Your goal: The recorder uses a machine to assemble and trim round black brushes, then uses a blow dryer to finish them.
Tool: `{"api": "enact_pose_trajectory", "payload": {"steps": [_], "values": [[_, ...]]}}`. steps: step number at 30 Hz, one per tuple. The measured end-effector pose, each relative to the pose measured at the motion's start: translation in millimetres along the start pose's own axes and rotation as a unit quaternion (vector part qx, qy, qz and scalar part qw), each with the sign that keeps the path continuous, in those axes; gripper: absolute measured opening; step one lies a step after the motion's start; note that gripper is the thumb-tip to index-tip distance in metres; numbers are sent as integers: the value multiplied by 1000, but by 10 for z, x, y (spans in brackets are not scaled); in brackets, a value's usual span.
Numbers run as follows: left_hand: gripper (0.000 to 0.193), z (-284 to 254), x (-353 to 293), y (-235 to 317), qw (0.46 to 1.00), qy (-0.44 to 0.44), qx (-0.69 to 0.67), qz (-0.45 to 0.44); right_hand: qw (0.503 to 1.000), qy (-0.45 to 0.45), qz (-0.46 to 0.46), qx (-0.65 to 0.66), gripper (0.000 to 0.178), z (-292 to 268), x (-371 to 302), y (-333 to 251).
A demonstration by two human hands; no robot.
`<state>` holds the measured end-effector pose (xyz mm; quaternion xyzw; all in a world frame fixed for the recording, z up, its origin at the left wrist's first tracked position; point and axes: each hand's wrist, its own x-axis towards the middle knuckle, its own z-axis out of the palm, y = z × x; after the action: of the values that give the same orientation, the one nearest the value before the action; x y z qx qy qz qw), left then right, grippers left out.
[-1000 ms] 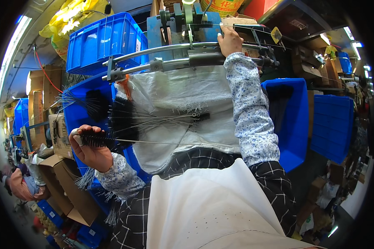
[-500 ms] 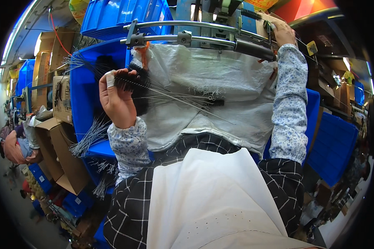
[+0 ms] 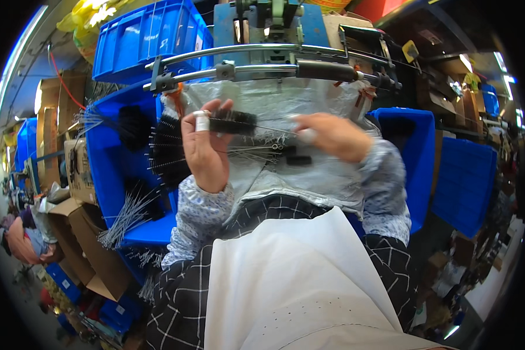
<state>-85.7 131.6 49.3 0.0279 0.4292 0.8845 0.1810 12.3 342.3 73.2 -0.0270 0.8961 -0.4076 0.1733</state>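
A tube brush (image 3: 233, 122) with black bristles and a twisted wire stem lies across the fingers of my left hand (image 3: 207, 154). White tape wraps one finger of that hand. My right hand (image 3: 341, 137), blurred by motion, pinches the far end of the stem; its thumb also looks wrapped in white. Under and left of my left hand, more black-bristled brushes (image 3: 168, 153) lie in a pile, their looped wire ends (image 3: 274, 149) pointing right. A small black piece (image 3: 299, 160) rests on the whitish plastic sheet (image 3: 326, 181) over my lap.
Just beyond my hands runs a bench machine with metal rods (image 3: 254, 70). A blue bin (image 3: 108, 169) at left holds brushes and wire bundles. Another blue bin (image 3: 423, 134) stands at right, and a blue crate (image 3: 149, 44) at back left. Open cardboard box (image 3: 93, 251) at lower left.
My right hand has come from the machine's right end to the brush stem. My left hand has moved right, and the brush now lies nearly level. The whole view has shifted slightly.
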Motion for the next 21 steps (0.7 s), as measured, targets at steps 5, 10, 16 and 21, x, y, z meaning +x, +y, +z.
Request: {"api": "enact_pose_trajectory", "payload": {"steps": [5, 10, 16, 21], "values": [[16, -33, -127, -2, 984, -86, 152, 26, 976, 34, -15, 215, 25, 432, 369, -373], [25, -989, -101, 536, 816, 96, 522, 229, 925, 348, 46, -144, 22, -172, 657, 219], [17, -1518, -273, 746, 732, 58, 678, -30, 791, 445, 198, -370, 23, -669, 944, 1100], [20, -1661, -374, 738, 749, 135, 648, 39, 797, 448, 171, -367, 22, -692, 1040, 1109]]}}
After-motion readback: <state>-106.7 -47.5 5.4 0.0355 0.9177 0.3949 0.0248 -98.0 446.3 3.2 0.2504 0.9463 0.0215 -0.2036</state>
